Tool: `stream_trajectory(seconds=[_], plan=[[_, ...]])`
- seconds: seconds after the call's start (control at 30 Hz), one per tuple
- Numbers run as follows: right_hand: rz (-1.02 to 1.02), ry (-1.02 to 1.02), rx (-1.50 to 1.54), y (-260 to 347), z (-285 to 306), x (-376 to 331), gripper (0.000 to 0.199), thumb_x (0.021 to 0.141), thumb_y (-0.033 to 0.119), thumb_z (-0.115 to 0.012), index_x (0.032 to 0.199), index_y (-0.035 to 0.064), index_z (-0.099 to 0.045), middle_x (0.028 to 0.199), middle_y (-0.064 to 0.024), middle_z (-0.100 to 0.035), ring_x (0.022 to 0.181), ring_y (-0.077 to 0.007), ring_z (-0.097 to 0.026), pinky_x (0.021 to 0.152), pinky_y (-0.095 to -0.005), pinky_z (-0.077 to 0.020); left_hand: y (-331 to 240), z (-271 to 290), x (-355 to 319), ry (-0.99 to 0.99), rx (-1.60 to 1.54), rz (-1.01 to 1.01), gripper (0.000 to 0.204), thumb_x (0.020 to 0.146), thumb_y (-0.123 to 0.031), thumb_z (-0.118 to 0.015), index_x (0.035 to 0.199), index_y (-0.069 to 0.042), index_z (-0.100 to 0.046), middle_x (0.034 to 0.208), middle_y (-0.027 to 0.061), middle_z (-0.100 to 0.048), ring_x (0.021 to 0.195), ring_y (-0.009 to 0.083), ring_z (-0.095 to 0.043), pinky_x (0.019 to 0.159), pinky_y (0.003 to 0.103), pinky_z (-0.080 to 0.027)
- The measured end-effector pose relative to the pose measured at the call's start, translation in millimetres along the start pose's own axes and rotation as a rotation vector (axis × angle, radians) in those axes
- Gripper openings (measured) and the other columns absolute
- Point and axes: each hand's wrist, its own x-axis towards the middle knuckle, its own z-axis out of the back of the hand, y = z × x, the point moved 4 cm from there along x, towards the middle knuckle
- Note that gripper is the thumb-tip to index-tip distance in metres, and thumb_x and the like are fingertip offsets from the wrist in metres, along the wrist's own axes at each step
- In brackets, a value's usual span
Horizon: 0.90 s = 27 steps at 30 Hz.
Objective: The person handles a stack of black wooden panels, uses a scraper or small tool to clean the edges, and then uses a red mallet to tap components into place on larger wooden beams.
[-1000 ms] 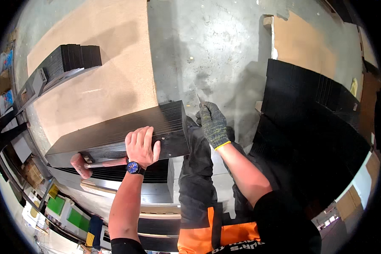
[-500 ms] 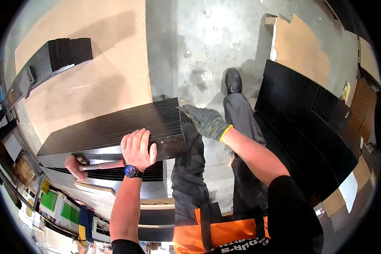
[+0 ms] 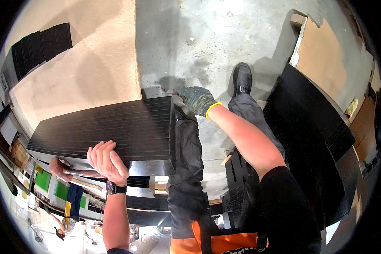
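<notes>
Where the left hand (image 3: 108, 163) rests, black boards (image 3: 101, 127) run left to right.

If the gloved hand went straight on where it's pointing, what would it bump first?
Probably the corner of the black stack, close by the right hand. Depth is hard to tell, so it might slip past toward the tan board.

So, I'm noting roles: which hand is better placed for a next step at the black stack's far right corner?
Probably the right hand: it's beside that corner, gripping a thin tool, while the left hand lies farther left, on the near edge of the black stack.
</notes>
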Motion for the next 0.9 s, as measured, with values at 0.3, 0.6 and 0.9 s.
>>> stream_trajectory(seconds=[0.3,0.6,0.9], plan=[[0.059,0.004,0.044,-3,-7,8,0.034,0.088,0.034,-0.053,0.119,0.0202,-0.059,0.1,-0.0154,-0.068,0.091,-0.0367,-0.064,0.077,-0.0475,-0.0502,-2,2,3,0.012,-0.005,-0.04,0.033,0.09,-0.023,-0.039,0.084,-0.004,-0.065,0.09,0.0099,-0.066,0.091,0.0273,-0.059,0.093,0.043,-0.035],[0.015,-0.028,0.084,-9,-17,8,0.032,0.091,0.038,-0.053,0.119,0.0254,-0.061,0.102,-0.0147,-0.067,0.093,-0.036,-0.062,0.078,-0.0461,-0.0501,-2,2,3,0.013,-0.005,-0.06,0.033,0.089,-0.023,-0.039,0.083,-0.003,-0.064,0.089,0.0109,-0.066,0.089,0.0275,-0.058,0.089,0.042,-0.037],[0.053,0.02,0.071,-3,-5,17,0.034,0.086,0.025,-0.052,0.118,0.0194,-0.061,0.1,-0.018,-0.067,0.094,-0.0379,-0.063,0.08,-0.0472,-0.0494,-3,2,4,0.013,-0.004,-0.069,0.033,0.089,-0.023,-0.038,0.083,-0.003,-0.064,0.088,0.0116,-0.065,0.087,0.0273,-0.058,0.087,0.041,-0.037]])
